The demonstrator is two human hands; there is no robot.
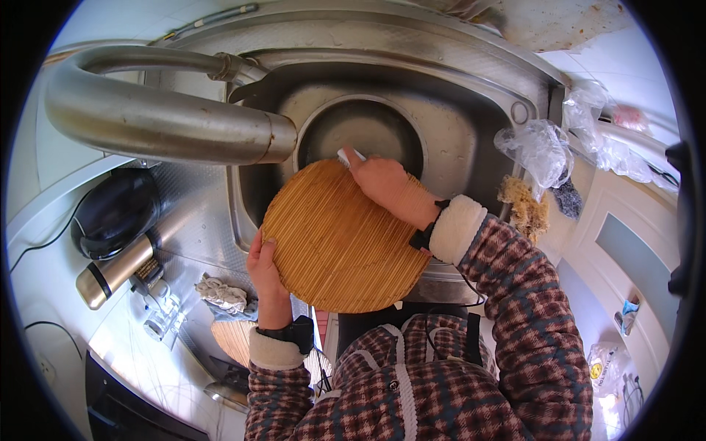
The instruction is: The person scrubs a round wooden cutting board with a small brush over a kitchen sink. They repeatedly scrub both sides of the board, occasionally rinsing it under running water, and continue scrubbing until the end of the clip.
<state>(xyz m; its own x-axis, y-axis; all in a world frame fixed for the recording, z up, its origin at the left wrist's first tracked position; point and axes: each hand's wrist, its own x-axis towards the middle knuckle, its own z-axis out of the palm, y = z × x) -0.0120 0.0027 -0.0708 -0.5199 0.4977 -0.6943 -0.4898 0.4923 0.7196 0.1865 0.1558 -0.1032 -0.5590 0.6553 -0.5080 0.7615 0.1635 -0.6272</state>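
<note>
A round, slatted wooden or bamboo board [342, 242] is tilted over the front of the steel sink [458, 138]. My left hand [267, 270] grips its left edge, thumb on the upper face and the fingers partly hidden behind the rim. Above the far part of the board, my right hand [380, 176] holds a small white brush [351, 157], whose bristles appear to meet the board's far edge. Behind the board a round metal basin [364, 129] sits inside the sink, its near side hidden.
A thick steel faucet [182, 132] arches over the sink from the left. Clear plastic bags [538, 151] and a tan scrubber [524, 206] lie at the right. On the left counter are a black appliance [118, 212], a gold thermos [118, 270] and a bunched rag [223, 292].
</note>
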